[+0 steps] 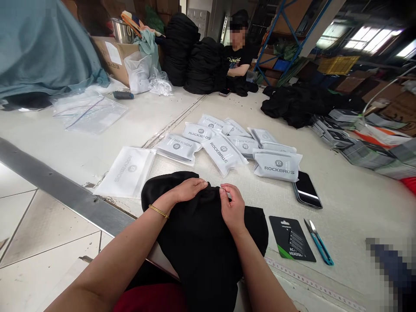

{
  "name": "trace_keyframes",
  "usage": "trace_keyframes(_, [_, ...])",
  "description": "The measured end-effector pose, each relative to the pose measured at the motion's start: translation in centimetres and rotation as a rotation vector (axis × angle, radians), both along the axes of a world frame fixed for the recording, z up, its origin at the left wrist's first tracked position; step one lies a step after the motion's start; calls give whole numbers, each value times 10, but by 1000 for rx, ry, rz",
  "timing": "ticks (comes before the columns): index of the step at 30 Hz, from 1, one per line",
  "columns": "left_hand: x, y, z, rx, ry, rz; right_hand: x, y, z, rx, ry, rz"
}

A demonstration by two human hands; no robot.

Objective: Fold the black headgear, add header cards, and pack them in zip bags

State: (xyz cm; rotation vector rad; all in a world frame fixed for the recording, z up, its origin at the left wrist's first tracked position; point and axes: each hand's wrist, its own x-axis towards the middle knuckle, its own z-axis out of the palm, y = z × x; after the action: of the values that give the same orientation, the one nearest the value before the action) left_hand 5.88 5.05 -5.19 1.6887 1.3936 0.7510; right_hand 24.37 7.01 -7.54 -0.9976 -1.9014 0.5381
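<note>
A piece of black fabric [198, 236] lies over the table's near edge and hangs down toward me. My left hand [190, 190] pinches its upper edge, thumb and fingers together. Close by on the right, my right hand [233, 208] grips the same edge between thumb and fingers. A small gap separates the two hands. Just beyond them lie several filled white ROCKBROS pouches [222, 151], and a flat ROCKBROS pouch [125, 172] rests to the left. To the right of the fabric are a black header card [291, 238] and blue-handled thread snips [320, 242].
A phone [307, 190] lies beside the pouches. A tape measure strip [312, 281] runs along the near right edge. Clear plastic bags [94, 112] lie at left. Tall black fabric stacks [206, 65] and a seated person [238, 56] are at the back; packaged cards [367, 151] are piled right.
</note>
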Motion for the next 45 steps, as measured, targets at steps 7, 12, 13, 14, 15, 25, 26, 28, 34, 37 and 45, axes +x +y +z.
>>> trace_keyframes(7, [1, 1, 0, -4, 2, -18, -16, -4, -6, 22, -96, 101])
trace_keyframes(12, [1, 0, 0, -3, -6, -18, -13, -2, -6, -5, -56, 82])
trace_keyframes(13, [1, -1, 0, -1, -9, -16, -11, -2, -6, -19, -40, 73])
trace_keyframes(14, [1, -1, 0, -1, -11, -13, -10, -1, -5, -35, -21, 63])
trace_keyframes(15, [1, -1, 0, -2, -13, -11, -9, -1, -4, -52, -4, 55])
trace_keyframes(25, [2, -2, 2, -13, -8, 7, -3, 2, -1, -170, 67, 55])
trace_keyframes(26, [2, -2, 2, -16, -7, 12, -3, 2, -1, -174, 68, 56])
trace_keyframes(28, [4, -2, 3, -25, -6, 17, -3, 1, 1, -177, 67, 64])
trace_keyframes(34, [7, -3, 4, -61, -11, 17, -7, -3, 7, -140, 43, 86])
trace_keyframes(37, [5, -3, 4, -82, -33, 27, 14, 2, 17, -111, 27, 33])
trace_keyframes(45, [2, -4, 6, -120, -116, 28, 209, 17, 27, -296, -473, -682])
